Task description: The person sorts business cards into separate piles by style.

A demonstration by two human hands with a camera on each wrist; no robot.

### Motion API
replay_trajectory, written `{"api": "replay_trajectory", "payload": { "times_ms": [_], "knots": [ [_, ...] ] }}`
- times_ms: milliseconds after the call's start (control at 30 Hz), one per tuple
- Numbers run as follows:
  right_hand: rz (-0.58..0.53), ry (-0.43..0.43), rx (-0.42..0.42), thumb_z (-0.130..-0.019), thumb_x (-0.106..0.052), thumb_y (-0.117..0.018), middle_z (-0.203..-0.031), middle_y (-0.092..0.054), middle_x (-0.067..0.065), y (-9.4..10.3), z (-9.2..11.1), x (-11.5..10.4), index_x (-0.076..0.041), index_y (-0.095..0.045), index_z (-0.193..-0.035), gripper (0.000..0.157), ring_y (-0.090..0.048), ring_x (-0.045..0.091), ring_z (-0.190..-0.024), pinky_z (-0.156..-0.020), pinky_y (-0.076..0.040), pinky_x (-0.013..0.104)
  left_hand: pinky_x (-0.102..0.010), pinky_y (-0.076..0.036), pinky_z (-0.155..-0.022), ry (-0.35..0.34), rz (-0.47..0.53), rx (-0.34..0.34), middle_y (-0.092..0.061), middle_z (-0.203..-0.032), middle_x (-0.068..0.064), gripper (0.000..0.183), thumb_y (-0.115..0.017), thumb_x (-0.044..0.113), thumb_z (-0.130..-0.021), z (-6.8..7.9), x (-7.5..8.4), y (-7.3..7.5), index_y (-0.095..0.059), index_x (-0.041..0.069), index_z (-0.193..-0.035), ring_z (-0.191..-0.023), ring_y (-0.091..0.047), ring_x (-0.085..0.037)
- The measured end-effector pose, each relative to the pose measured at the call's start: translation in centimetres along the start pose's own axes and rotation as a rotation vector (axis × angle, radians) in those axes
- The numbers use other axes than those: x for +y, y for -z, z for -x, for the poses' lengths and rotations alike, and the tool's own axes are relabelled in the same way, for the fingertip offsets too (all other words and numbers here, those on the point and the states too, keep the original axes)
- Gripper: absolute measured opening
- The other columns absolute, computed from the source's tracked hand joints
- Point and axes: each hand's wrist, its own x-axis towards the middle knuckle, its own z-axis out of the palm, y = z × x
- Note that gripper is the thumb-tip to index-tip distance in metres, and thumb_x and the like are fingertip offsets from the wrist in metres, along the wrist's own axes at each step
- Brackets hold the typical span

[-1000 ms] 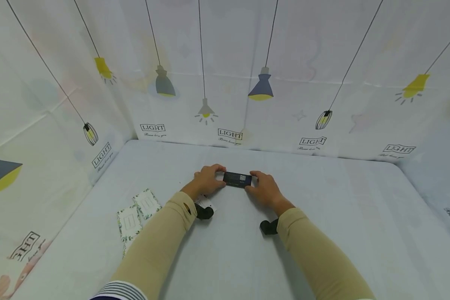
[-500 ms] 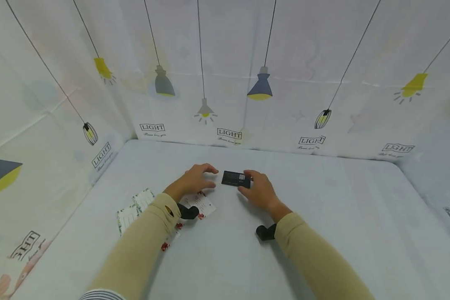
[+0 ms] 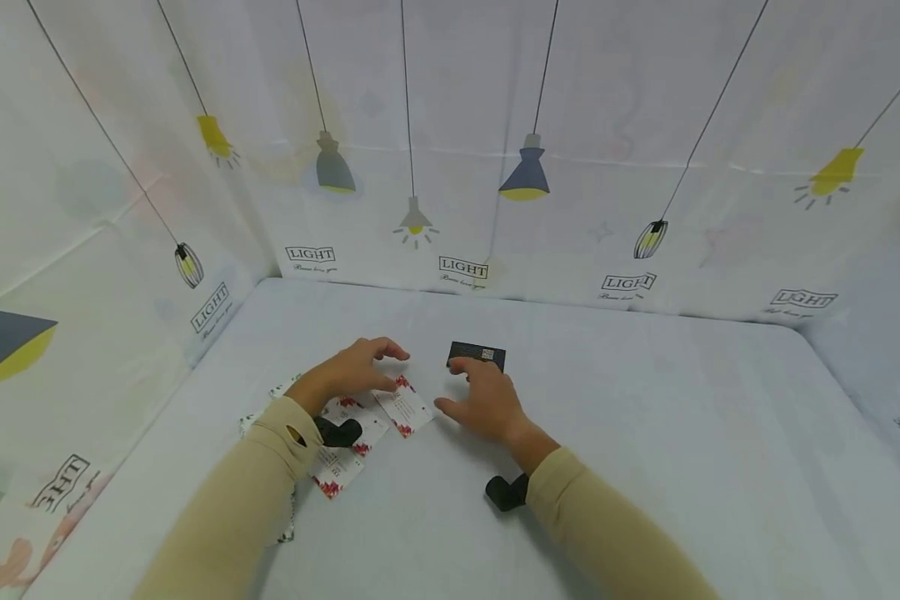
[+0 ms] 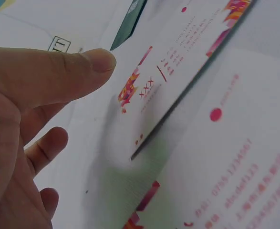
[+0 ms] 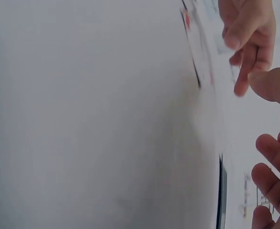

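A black card (image 3: pixel 477 350) with a small QR code lies flat on the white table, partly covered by my right fingers in the head view. My right hand (image 3: pixel 483 402) is spread just in front of it, holding nothing. To the left, my left hand (image 3: pixel 352 368) has its fingers apart and its thumb tip close over a white business card (image 3: pixel 407 408) with red floral corners. In the left wrist view, that thumb (image 4: pixel 99 59) is beside the printed cards, pinching nothing. The right wrist view shows the black card's dark edge (image 5: pixel 222 195) beyond the right fingers (image 5: pixel 273 150).
Two more red-cornered white cards, an upper one (image 3: pixel 369 427) and a lower one (image 3: pixel 339 473), lie by the left wrist. Green-leaf cards (image 3: pixel 288 525) are mostly hidden under the left forearm. A black wrist mount (image 3: pixel 507 493) juts from the right cuff. A lamp-print curtain (image 3: pixel 570 225) borders the table.
Both hands held the black card's ends at first. My left hand let go and moved left, over the white cards. My right hand then let go and moved toward me and left.
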Motion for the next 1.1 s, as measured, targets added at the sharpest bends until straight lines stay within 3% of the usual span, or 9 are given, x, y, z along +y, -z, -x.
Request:
{"api": "replay_trajectory", "payload": {
  "times_ms": [167,367,667,933,1100],
  "knots": [
    [0.022,0.027,-0.044,-0.084,-0.041,-0.079,-0.129,-0.064,0.005,-1.0,0.6,-2.0,-0.009,-0.057,-0.137,0.066,-0.054,0.029,-0.119,-0.101,-0.040,0.051,-0.053,-0.031,-0.109,-0.036,0.014,-0.026,-0.048,-0.149,-0.006,0.054,-0.078,0.013,-0.086,0.9,-1.0,-0.1,-0.057,0.015,-0.136,-0.138,-0.038,-0.033],
    [0.137,0.032,-0.131,-0.080,-0.051,-0.079,-0.131,-0.062,0.004,-2.0,1.4,-3.3,-0.009,-0.058,-0.137,0.074,-0.054,0.029,-0.116,-0.095,-0.041,0.048,-0.051,-0.026,-0.114,-0.076,0.048,-0.065,-0.046,-0.152,-0.003,0.057,-0.078,0.007,-0.085,1.7,-2.1,-0.9,-0.054,0.010,-0.136,-0.141,-0.036,-0.034],
    [0.218,-0.002,-0.172,-0.077,-0.057,-0.079,-0.135,-0.060,0.007,-3.1,1.7,-3.8,-0.008,-0.053,-0.141,0.085,-0.053,0.030,-0.118,-0.094,-0.041,0.049,-0.051,-0.029,-0.112,-0.096,0.010,-0.077,-0.050,-0.147,-0.009,0.055,-0.077,0.010,-0.085,1.9,-2.0,-1.1,-0.056,0.012,-0.135,-0.139,-0.040,-0.033],
    [0.231,-0.014,-0.161,-0.084,-0.050,-0.076,-0.134,-0.061,0.007,-3.4,1.5,-3.8,-0.009,-0.055,-0.139,0.072,-0.053,0.031,-0.118,-0.094,-0.041,0.049,-0.051,-0.036,-0.106,-0.056,-0.030,-0.045,-0.052,-0.144,-0.009,0.051,-0.078,0.014,-0.085,2.0,-1.7,-1.3,-0.058,0.018,-0.132,-0.130,-0.047,-0.029],
    [0.209,-0.020,-0.147,-0.086,-0.046,-0.076,-0.132,-0.063,0.006,-3.3,1.5,-3.6,-0.009,-0.057,-0.138,0.066,-0.054,0.030,-0.115,-0.092,-0.041,0.048,-0.052,-0.035,-0.105,-0.048,-0.056,-0.023,-0.052,-0.146,-0.004,0.049,-0.079,0.015,-0.085,1.9,-1.6,-1.5,-0.059,0.022,-0.129,-0.133,-0.044,-0.029]
  ]
}}
